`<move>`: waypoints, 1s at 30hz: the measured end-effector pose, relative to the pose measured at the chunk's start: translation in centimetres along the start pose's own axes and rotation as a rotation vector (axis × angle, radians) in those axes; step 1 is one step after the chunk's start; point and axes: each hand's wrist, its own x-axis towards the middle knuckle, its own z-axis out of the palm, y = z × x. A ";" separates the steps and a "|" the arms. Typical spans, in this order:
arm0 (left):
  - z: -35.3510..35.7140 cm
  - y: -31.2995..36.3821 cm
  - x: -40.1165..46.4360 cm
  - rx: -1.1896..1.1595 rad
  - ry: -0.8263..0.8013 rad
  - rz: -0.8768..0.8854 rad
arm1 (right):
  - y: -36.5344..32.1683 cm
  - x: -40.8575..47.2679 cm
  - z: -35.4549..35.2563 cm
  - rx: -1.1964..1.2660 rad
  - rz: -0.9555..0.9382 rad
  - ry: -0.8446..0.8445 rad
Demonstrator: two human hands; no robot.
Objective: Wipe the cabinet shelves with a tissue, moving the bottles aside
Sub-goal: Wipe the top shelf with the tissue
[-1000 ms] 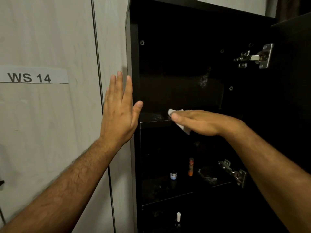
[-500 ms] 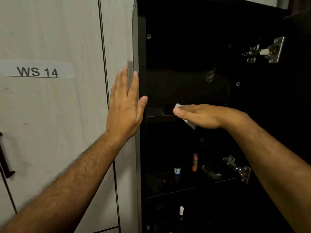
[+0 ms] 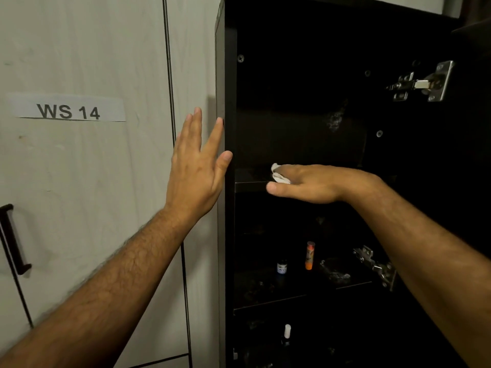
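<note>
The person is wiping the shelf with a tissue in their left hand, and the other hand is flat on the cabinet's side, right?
Not quite: the tissue is under the right hand, which presses it on the upper shelf. The left hand is the flat one, fingers straight against the cabinet's side. The head view shows this.

Upper shelf (image 3: 249,176): tissue (image 3: 277,176). Middle shelf (image 3: 265,296): 2 bottles (image 3: 309,254).

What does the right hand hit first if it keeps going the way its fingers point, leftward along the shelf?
Probably the cabinet's left side panel. The right hand, pressing the tissue, has bare upper shelf ahead, no bottles. Depth is hard to judge.
</note>
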 end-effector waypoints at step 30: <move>-0.8 0.4 0.0 -0.013 -0.068 -0.071 | -4.7 5.0 0.2 -0.042 -0.102 -0.103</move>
